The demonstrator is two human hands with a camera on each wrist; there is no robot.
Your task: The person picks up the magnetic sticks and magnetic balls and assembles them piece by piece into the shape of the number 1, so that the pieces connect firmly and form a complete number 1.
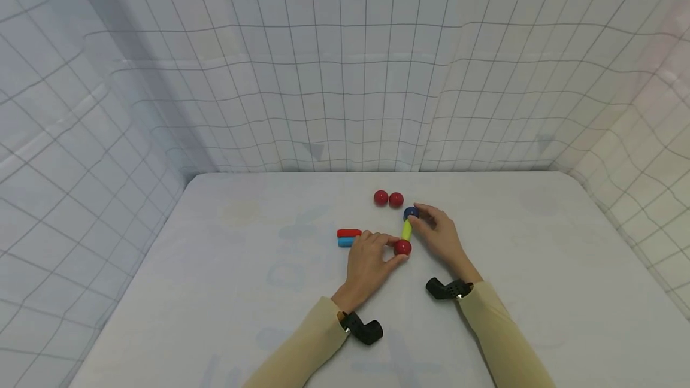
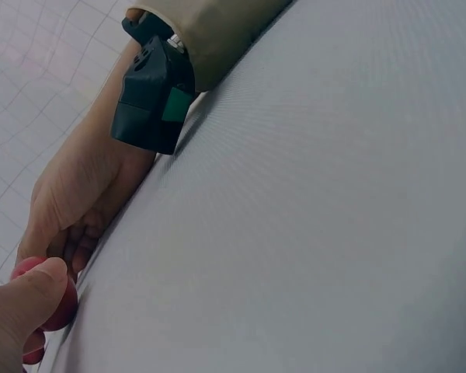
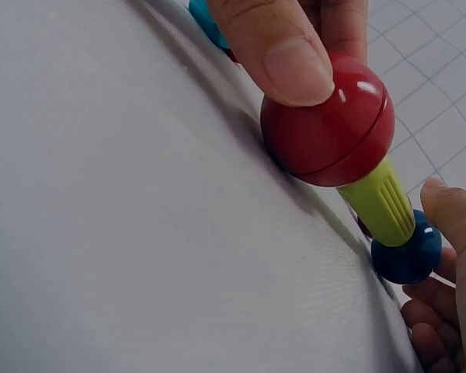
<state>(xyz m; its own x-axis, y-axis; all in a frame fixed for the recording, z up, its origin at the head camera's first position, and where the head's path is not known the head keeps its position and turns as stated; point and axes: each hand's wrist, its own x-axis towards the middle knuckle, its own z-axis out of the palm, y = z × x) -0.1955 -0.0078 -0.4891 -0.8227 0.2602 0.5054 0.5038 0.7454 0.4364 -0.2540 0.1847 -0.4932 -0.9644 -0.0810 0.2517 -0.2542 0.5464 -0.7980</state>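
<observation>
A yellow-green ribbed rod (image 1: pixel 406 230) links a red ball (image 1: pixel 402 248) at its near end with a blue ball (image 1: pixel 411 213) at its far end. My left hand (image 1: pixel 371 263) pinches the red ball between thumb and fingers. At the other end, my right hand (image 1: pixel 439 237) holds the blue ball with thumb and fingertips. Up close in the right wrist view, the red ball (image 3: pixel 330 120) touches the rod (image 3: pixel 379 203), and the blue ball (image 3: pixel 408 247) sits beyond it. The left wrist view shows the red ball (image 2: pixel 62 303) partly hidden behind a thumb.
Beside the left hand lie a red rod (image 1: pixel 349 233) and a light blue rod (image 1: pixel 345 242), the latter partly covered by the fingers. Two loose red balls, one left (image 1: pixel 381 197) and one right (image 1: pixel 396 199), rest farther back on the white table (image 1: pixel 242 292). Gridded white curtains surround it.
</observation>
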